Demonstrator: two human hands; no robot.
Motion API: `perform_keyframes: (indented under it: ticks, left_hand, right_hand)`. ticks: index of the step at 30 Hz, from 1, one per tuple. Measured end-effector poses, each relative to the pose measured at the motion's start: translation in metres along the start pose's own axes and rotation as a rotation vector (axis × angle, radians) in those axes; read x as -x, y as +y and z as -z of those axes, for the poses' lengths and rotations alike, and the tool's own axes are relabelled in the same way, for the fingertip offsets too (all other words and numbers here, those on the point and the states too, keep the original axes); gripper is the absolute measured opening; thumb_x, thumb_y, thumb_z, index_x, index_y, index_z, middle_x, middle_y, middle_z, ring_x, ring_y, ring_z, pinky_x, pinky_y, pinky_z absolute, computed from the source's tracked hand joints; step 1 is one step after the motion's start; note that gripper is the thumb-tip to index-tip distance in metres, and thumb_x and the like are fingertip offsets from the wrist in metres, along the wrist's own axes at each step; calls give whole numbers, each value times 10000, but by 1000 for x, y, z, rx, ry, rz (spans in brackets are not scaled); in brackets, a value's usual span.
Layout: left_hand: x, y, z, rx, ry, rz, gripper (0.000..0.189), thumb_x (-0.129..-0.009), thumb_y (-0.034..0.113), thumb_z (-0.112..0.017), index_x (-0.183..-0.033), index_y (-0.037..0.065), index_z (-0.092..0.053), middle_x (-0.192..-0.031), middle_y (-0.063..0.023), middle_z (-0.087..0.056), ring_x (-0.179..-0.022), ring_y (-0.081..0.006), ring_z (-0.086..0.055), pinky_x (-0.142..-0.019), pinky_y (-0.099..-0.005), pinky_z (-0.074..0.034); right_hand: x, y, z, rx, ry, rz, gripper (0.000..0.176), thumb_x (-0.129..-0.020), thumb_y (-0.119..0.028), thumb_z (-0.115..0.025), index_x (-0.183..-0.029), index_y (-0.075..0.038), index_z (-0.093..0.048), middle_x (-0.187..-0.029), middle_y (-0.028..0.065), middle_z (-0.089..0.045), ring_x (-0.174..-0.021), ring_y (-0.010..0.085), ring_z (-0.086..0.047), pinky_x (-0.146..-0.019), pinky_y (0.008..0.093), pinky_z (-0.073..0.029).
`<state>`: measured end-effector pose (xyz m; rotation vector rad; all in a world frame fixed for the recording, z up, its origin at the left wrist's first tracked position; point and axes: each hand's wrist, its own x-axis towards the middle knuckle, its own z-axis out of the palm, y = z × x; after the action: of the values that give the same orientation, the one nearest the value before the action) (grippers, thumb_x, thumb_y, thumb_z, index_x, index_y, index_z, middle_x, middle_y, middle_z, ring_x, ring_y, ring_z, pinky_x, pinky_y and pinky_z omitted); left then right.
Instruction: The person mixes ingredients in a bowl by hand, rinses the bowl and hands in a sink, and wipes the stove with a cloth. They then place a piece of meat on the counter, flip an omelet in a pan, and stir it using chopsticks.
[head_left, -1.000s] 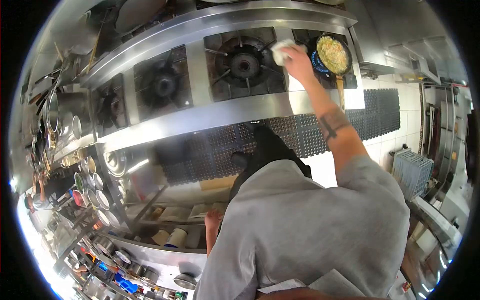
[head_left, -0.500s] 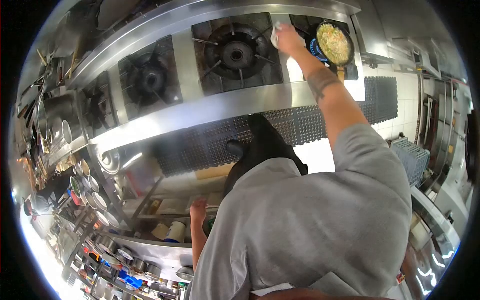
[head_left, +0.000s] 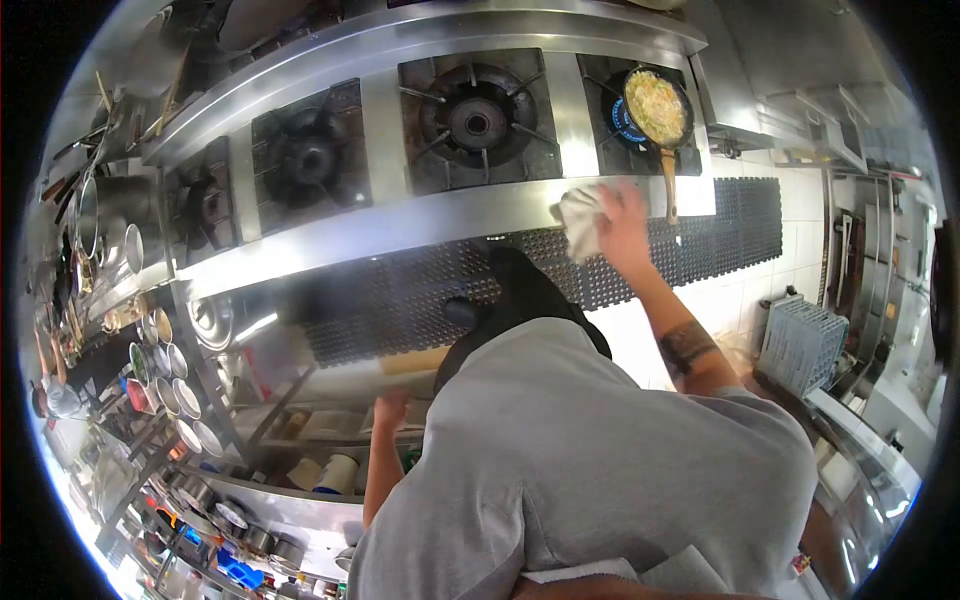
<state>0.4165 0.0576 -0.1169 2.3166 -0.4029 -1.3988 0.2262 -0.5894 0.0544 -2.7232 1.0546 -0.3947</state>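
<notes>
Right hand, clamped on the cloth, has dropped back from beside the pan to the stove front edge, so wiping now covers that edge. Left hand sits low by the shelf; can't tell its grip.

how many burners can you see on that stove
4 in a row: far-left burner, second burner, third burner, and the lit fourth burner under the pan of food. More may hide past the left edge.
</notes>
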Motion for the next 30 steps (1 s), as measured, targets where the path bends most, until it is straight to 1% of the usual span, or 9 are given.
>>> perform_keyframes:
  ticks: [3, 7, 9, 11, 16, 17, 19, 22, 30]
  left_hand:
    - [7, 37, 22, -8, 45, -45, 205, -870, 248, -671, -999, 95, -712, -1007, -111, -715, -946, -329, -678, -756, -459, -543]
    - [27, 85, 32, 378, 172, 142, 222, -938, 254, -647, -1068, 83, -701, -998, -103, -719, -896, -224, -682, -728, -394, -538]
    - [46, 95, 20, 849, 255, 103, 226, -990, 226, -610, -1110, 43, -667, -991, -85, -717, -827, -152, -650, -686, -329, -514]
    - [65, 116, 17, 714, 214, 263, 199, -999, 190, -591, -1103, 31, -654, -967, -75, -706, -814, -144, -642, -680, -308, -507]
    - [89, 63, -33, 900, 72, 409, 105, -1006, 127, -571, -1021, 40, -628, -834, -50, -641, -744, -147, -623, -649, -282, -496]
    - [96, 72, -36, 429, 135, 53, 108, -1005, 134, -578, -1038, 45, -630, -850, -49, -652, -742, -152, -634, -642, -287, -497]
    - [107, 98, -47, 121, 201, -20, 130, -1003, 151, -594, -1074, 51, -636, -880, -42, -673, -743, -158, -654, -635, -294, -501]
    - [111, 172, -40, 575, 154, 515, 193, -997, 176, -628, -1145, 53, -651, -899, -38, -696, -768, -145, -670, -646, -279, -509]
    - [97, 199, -44, 642, 222, 394, 211, -1008, 185, -628, -1128, 14, -655, -898, -34, -690, -792, -112, -647, -678, -263, -504]
  right_hand:
    - [-2, 8, -101, -144, -41, -120, 570, -807, -12, -645, -1363, -111, -563, -1394, 186, -535, -1325, 459, -429, -1112, 519, -401]
    - [-76, 31, -112, -33, -207, -94, 587, -782, -44, -722, -1347, -116, -578, -1413, 179, -515, -1271, 436, -476, -1082, 489, -446]
    - [-134, 56, -133, 67, -139, -2, 570, -760, -27, -714, -1311, -112, -600, -1347, 184, -537, -1210, 412, -514, -994, 494, -492]
    - [-215, 67, -128, 153, 101, 164, 444, -807, -17, -647, -1247, -70, -608, -1268, 203, -535, -1170, 423, -537, -979, 480, -494]
    - [-352, 79, -182, 271, 38, -220, 329, -864, -221, -626, -1164, -112, -707, -1167, 200, -682, -1118, 397, -623, -987, 463, -494]
    - [-366, 66, -186, 262, 41, -209, 329, -864, -221, -626, -1164, -112, -707, -1167, 200, -682, -1118, 397, -623, -987, 463, -494]
    - [-387, 32, -190, 226, -61, -227, 396, -854, -257, -613, -1202, -92, -706, -1176, 208, -694, -1099, 374, -649, -997, 460, -493]
    - [-391, -39, -210, 80, 38, -61, 264, -822, -232, -639, -1011, -78, -739, -1026, 185, -729, -1017, 355, -679, -934, 450, -525]
    - [-414, -249, -270, -336, -72, 400, 208, -779, -138, -657, -964, -96, -742, -1008, 166, -724, -972, 361, -685, -848, 483, -549]
